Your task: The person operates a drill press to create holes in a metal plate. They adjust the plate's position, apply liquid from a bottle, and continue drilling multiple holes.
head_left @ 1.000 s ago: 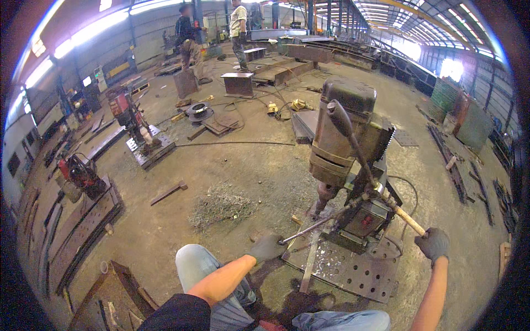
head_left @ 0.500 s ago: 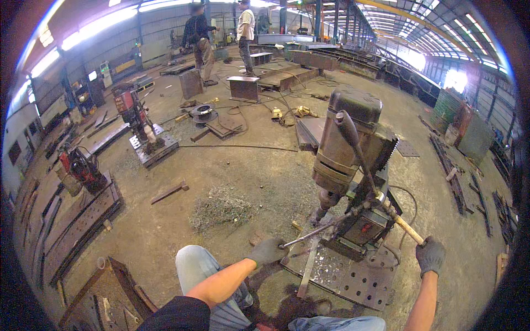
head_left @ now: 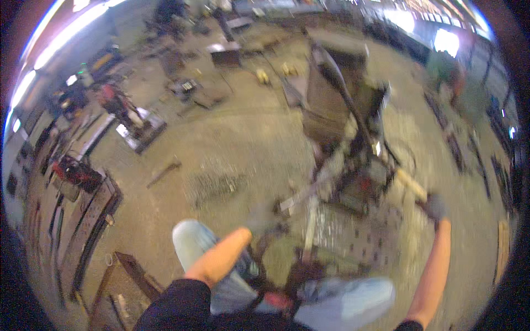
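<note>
A magnetic drill [head_left: 334, 105] stands upright on a steel plate with rows of holes [head_left: 359, 234] in front of me, right of centre. Several feed handles fan out from its hub. My right hand [head_left: 434, 207], in a dark glove, is wrapped round the pale sleeved feed handle [head_left: 411, 185] at the right. My left hand [head_left: 266, 218], gloved too, is closed at the end of the bare metal feed handle [head_left: 303, 196]; its fingers are blurred. A dark feed handle [head_left: 339, 83] slants up across the motor. A flat metal strip [head_left: 310, 223] lies along the plate's left side.
Metal shavings [head_left: 218, 182] are heaped on the floor, with a hammer [head_left: 164, 174] to their left. Two red drills, one near [head_left: 77, 168] and one farther [head_left: 116, 102], stand on steel plates at the left. Steel bars [head_left: 444, 127] lie at the right.
The view has tilted and blurred, so the scene sits higher in it. Both hands stay at their handles; the feed handles have turned little, if at all.
</note>
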`<state>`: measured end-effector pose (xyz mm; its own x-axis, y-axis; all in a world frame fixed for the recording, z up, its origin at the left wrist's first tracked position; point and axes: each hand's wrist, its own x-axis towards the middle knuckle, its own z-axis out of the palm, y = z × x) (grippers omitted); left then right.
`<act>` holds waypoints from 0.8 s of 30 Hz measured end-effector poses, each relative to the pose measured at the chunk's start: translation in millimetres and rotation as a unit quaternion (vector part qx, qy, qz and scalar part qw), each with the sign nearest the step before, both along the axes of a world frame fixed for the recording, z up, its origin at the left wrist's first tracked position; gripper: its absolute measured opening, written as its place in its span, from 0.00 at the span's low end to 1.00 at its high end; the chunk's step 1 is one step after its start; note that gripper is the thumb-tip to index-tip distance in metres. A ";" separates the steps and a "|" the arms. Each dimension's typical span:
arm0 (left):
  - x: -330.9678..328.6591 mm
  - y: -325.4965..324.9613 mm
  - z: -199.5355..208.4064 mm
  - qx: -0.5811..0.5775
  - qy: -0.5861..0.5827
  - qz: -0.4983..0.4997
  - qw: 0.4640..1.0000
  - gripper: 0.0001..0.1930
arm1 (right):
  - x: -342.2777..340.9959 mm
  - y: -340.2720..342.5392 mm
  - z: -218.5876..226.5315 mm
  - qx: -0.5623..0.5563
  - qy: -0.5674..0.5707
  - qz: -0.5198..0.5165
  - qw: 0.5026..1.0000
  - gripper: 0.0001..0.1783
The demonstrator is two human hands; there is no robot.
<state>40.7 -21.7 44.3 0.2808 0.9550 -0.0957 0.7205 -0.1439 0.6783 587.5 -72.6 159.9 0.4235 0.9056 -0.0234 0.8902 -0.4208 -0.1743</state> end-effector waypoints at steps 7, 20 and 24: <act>-5.9 -0.9 -2.3 0.300 -0.119 -0.049 0.945 0.23 | -40.8 10.9 45.9 0.002 -0.048 0.004 0.999 0.24; 79.1 -55.9 -140.4 -0.221 0.111 -0.106 0.963 0.35 | -85.5 3.8 46.3 -0.003 -0.066 -0.007 0.998 0.24; 115.4 -60.1 -192.6 -0.229 0.060 -0.133 0.963 0.33 | -72.7 -8.7 48.5 -0.015 -0.097 -0.019 0.995 0.22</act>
<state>156.2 -81.8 -148.3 0.4700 0.7017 -0.5355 0.7763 -0.0398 0.6292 514.7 -81.4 208.4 0.4563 0.8892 0.0349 0.8894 -0.4569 0.0127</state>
